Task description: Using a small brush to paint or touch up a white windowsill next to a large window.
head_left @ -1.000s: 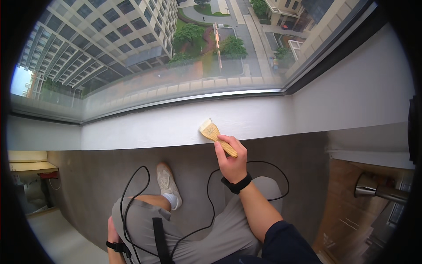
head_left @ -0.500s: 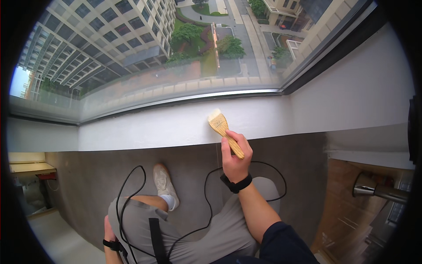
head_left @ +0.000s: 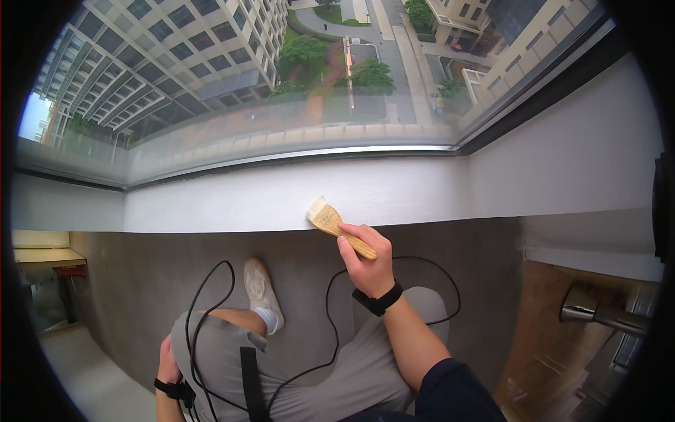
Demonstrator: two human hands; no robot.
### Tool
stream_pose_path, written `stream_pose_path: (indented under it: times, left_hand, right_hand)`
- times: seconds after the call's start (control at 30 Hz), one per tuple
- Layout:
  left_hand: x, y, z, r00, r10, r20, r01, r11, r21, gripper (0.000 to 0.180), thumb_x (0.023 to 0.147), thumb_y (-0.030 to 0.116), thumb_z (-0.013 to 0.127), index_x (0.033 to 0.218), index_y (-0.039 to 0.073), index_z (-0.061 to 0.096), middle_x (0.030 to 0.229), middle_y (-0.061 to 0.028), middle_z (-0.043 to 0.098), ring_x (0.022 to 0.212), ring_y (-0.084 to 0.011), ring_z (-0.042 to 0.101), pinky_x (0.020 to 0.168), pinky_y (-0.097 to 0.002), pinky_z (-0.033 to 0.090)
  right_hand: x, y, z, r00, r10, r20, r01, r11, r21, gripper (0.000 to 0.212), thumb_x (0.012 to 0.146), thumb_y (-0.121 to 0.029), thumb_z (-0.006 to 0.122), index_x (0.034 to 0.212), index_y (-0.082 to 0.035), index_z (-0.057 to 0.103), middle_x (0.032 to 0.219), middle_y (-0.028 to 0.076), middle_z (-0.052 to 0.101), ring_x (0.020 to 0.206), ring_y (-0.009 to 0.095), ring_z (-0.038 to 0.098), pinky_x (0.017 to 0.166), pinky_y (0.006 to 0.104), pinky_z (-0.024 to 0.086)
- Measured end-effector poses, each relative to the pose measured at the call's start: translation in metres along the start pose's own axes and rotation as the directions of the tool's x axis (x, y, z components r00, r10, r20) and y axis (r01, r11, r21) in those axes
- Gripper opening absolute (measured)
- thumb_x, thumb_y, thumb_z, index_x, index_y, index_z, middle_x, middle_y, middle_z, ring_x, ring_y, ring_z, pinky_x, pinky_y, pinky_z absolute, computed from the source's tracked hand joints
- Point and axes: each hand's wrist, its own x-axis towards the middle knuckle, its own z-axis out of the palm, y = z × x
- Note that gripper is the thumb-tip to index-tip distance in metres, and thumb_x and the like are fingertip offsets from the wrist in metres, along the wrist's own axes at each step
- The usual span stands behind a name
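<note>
Two black wristbands [head_left: 378, 300]: worn, one on each wrist.
Grey shorts [head_left: 358, 362]: crossed by a black strap [head_left: 249, 380] and by a thin black cable [head_left: 336, 330], which is looped loosely about both legs.
Left hand [head_left: 167, 362]: laid against the outer side of the left knee; its fingers are partly hidden, and how far they are spread cannot be told.
Wooden brush [head_left: 328, 219]: held slantwise in the right hand [head_left: 370, 266], its flat head projected past the fingers toward the upper left, the butt of its handle seen against the palm.
Right fingers [head_left: 362, 233]: closed around the handle, which is pinched between thumb and index finger.
Left shoe [head_left: 264, 292]: set flat on the grey floor [head_left: 162, 274], short of the sill.
Yellowish shelf [head_left: 42, 255]: seen at the far left, with a red object [head_left: 70, 270] beneath it; what is kept lower down is too dim to be told.
Pale bristles [head_left: 317, 207]: pointed away from the body, over the front part of the white sill [head_left: 232, 207]; whether its surface is touched cannot be told.
Window frame [head_left: 302, 156]: run along the back of the sill.
Outside: a tall building [head_left: 183, 42], trees [head_left: 302, 53] and a road [head_left: 408, 63] are seen through the glass, far below.
</note>
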Motion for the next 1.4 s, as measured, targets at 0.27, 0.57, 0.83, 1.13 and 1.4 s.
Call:
stream_pose_path:
  times: [0.27,0.57,0.83,1.13,1.4]
  left_hand:
    - [0.0,-0.005,0.008,0.997,-0.07,-0.031,0.056,0.944,-0.326,0.044,0.107,0.031,0.051,0.131,-0.004,0.061,0.122,-0.0109,0.069,0.105,-0.0183,0.065,0.091,-0.0335,0.054]
    - [0.009,-0.016,0.007,0.992,-0.055,-0.112,0.013,0.938,-0.346,0.045,0.107,0.034,0.051,0.125,-0.004,0.065,0.117,-0.011,0.071,0.103,-0.02,0.068,0.091,-0.0358,0.056]
    - [0.007,0.003,-0.002,0.997,-0.043,0.06,0.056,0.971,-0.234,0.045,0.107,0.033,0.053,0.131,-0.004,0.061,0.122,-0.0121,0.069,0.106,-0.0197,0.067,0.091,-0.0365,0.056]
    - [0.01,0.002,0.002,0.999,-0.053,0.0,0.05,0.933,-0.356,0.04,0.107,0.028,0.053,0.126,-0.006,0.062,0.118,-0.0122,0.07,0.102,-0.0192,0.068,0.088,-0.0357,0.056]
    - [0.015,0.016,0.011,0.996,-0.059,-0.062,0.048,0.985,-0.167,0.035,0.107,0.024,0.052,0.12,-0.005,0.066,0.111,-0.0098,0.072,0.098,-0.017,0.068,0.084,-0.0353,0.057]
  right_hand:
    - [0.012,0.017,-0.027,0.864,0.184,-0.468,-0.198,0.98,0.02,0.026,0.096,0.002,0.063,0.121,0.004,0.07,0.098,0.011,0.067,0.075,0.017,0.065,0.071,0.0304,0.053]
    - [-0.003,0.013,-0.013,0.991,0.119,-0.056,-0.116,0.991,0.063,0.025,0.094,-0.002,0.07,0.117,0.004,0.071,0.086,0.01,0.068,0.072,0.016,0.066,0.068,0.0293,0.052]
    - [0.007,0.019,-0.038,0.889,0.126,-0.439,-0.19,0.976,-0.105,0.027,0.094,-0.002,0.067,0.12,0.007,0.07,0.095,0.015,0.069,0.076,0.021,0.067,0.071,0.0331,0.054]
    - [0.005,0.024,-0.019,0.988,0.058,-0.147,-0.07,0.994,-0.082,0.029,0.092,-0.004,0.07,0.119,0.006,0.071,0.091,0.018,0.07,0.078,0.03,0.069,0.073,0.037,0.055]
    - [0.03,0.042,-0.072,0.78,0.044,-0.625,-0.21,0.958,-0.194,0.034,0.098,-0.004,0.065,0.13,0.007,0.066,0.094,0.017,0.068,0.076,0.025,0.069,0.07,0.0374,0.056]
